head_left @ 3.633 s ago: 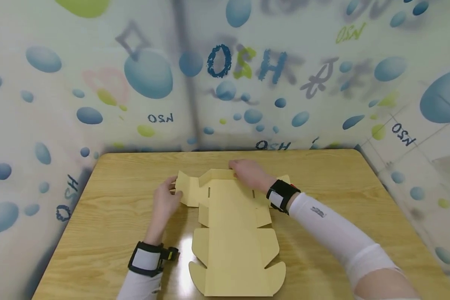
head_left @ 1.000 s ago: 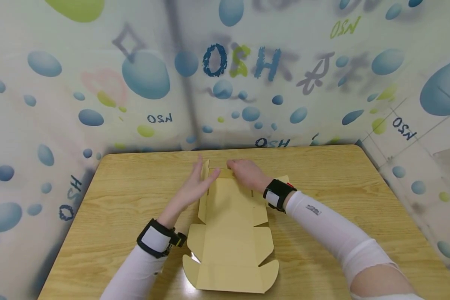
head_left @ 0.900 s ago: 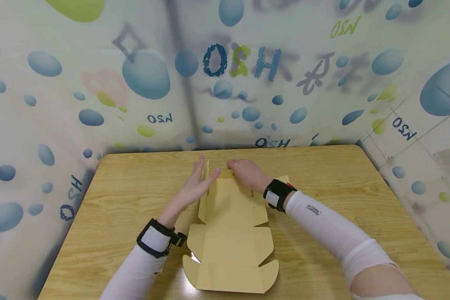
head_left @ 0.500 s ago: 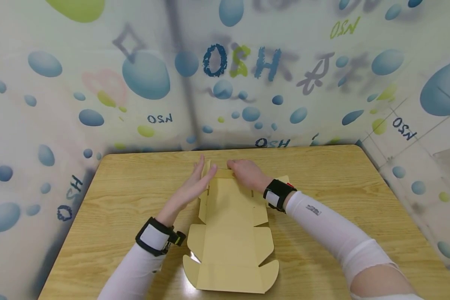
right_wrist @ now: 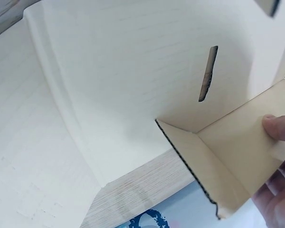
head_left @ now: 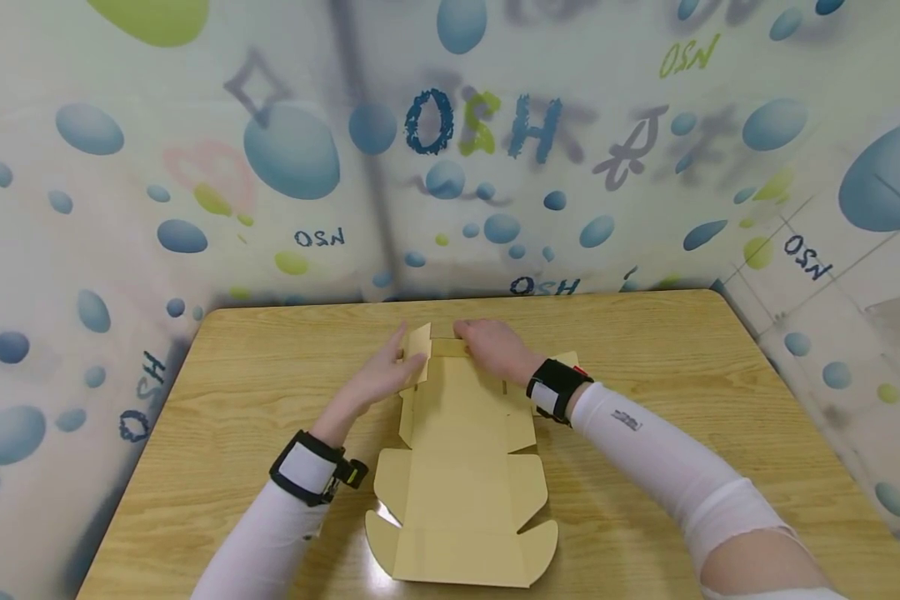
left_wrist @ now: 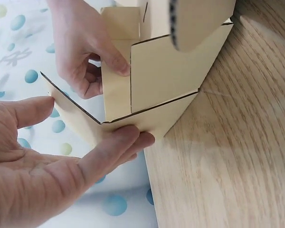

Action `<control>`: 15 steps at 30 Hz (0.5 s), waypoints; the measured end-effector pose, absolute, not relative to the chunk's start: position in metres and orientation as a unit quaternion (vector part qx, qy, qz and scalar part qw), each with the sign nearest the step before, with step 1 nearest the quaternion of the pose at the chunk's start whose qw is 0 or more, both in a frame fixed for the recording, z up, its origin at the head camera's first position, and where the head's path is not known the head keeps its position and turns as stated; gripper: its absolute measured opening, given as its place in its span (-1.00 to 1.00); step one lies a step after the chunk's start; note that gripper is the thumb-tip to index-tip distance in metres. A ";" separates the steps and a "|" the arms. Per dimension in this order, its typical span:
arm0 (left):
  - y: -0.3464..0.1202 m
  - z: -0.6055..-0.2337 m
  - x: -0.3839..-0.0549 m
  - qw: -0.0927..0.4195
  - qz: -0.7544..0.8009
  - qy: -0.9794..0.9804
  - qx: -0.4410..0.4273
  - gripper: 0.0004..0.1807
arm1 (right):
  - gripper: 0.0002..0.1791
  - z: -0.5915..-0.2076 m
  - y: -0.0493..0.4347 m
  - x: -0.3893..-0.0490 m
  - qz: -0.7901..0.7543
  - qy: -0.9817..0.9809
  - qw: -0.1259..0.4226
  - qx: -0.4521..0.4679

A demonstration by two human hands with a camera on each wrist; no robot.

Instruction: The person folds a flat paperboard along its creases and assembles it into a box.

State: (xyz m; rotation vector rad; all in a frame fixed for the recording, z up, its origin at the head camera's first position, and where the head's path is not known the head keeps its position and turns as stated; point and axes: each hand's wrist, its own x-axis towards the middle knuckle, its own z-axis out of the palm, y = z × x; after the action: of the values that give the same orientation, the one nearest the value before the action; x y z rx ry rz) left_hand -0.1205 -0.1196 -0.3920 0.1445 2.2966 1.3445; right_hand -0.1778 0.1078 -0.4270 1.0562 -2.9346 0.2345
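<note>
Curtains (head_left: 330,217) flanking this table (head_left: 660,350) suggest a booth

Wooden table (head_left: 645,358) (pale, grained); partly folded cardboard box (head_left: 461,492) lying on it.

Beyond the left hand (head_left: 378,373) and right hand (head_left: 498,348), the wall (head_left: 450,212) bears large mirrored "H2O" lettering (head_left: 480,125), repeated smaller to either side; a mark (head_left: 627,419) on the right sleeve (head_left: 663,462) is illegible.

A tan cardboard box blank (head_left: 461,483) lies lengthwise on the tabletop (head_left: 682,483), near side flaps rounded and spread outward. Its far panel (head_left: 447,347) stands raised, pinched in the right hand's grip (head_left: 495,347). The far left flap (head_left: 420,340) stands folded up, creased, the left hand (head_left: 378,375) touching its outer face.
</note>
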 end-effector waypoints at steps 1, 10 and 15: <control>-0.120 -0.393 -0.121 0.234 0.490 0.838 0.046 -0.11 | -0.90 -0.427 0.108 -0.178 0.076 -0.938 0.008 0.338; -0.119 -0.401 -0.123 0.214 0.457 0.863 0.022 -0.14 | -0.89 -0.427 0.108 -0.177 0.079 -0.939 0.003 0.336; -0.116 -0.400 -0.123 0.208 0.439 0.874 0.012 -0.17 | -0.88 -0.427 0.107 -0.177 0.074 -0.938 0.011 0.337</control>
State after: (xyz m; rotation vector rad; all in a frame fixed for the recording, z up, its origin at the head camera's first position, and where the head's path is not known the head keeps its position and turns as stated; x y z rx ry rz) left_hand -0.1227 -0.1164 -0.4001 0.0340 2.4329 1.2228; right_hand -0.1770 0.1073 -0.4273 1.0529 -2.9279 0.2306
